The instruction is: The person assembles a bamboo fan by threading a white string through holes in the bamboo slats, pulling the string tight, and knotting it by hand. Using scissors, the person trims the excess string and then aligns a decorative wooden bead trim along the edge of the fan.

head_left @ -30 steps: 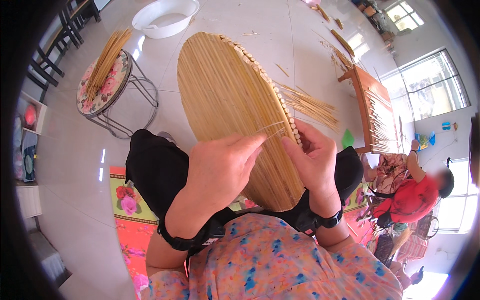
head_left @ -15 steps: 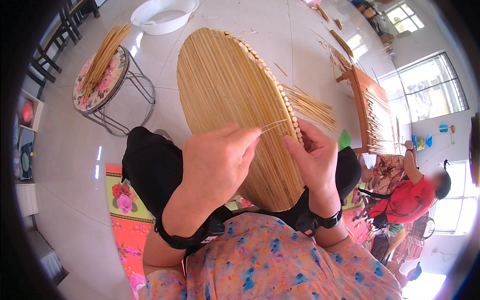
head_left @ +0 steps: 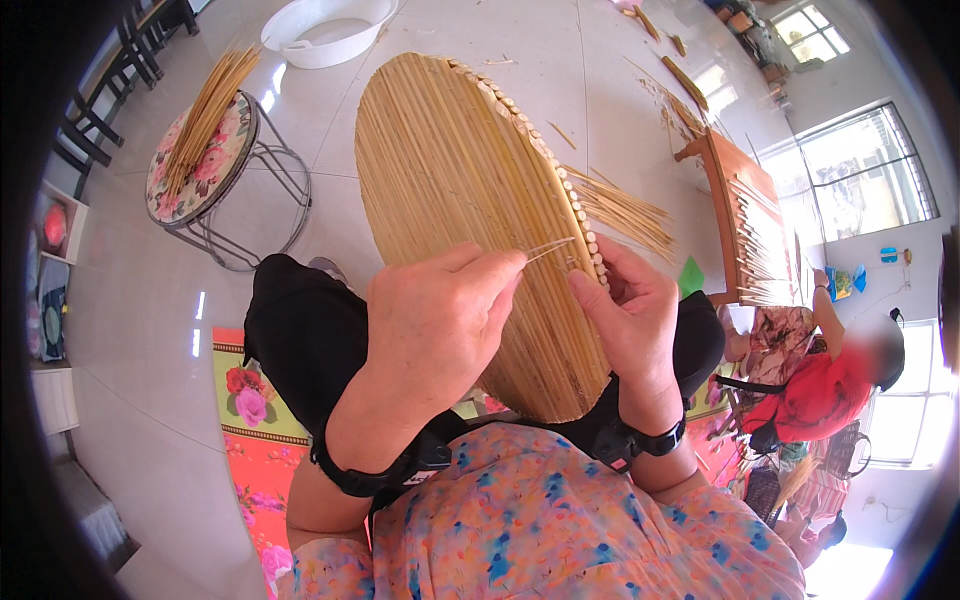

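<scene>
An oval panel of straw-coloured stalks [head_left: 450,170] rests slanted over my lap, its cut stalk ends making a row of pale round tips along the right edge. My left hand [head_left: 435,315] is closed above its lower middle, pinching a thin pale strand [head_left: 550,248] that looks doubled. The strand reaches right, toward the tipped edge. My right hand [head_left: 635,315] grips that edge, thumb on the upper face and fingers curled behind it. Its fingertips are partly hidden.
A flowered stool [head_left: 225,150] with a stalk bundle stands left, below a white basin [head_left: 325,40]. Loose stalks [head_left: 620,215] lie on the floor beyond the panel. At right are a brown wooden table [head_left: 720,220] with stalks and a person in red [head_left: 825,395].
Both hands hold nearly the same pose; the left has shifted very slightly right. The person in red has moved their head and arm a little.
</scene>
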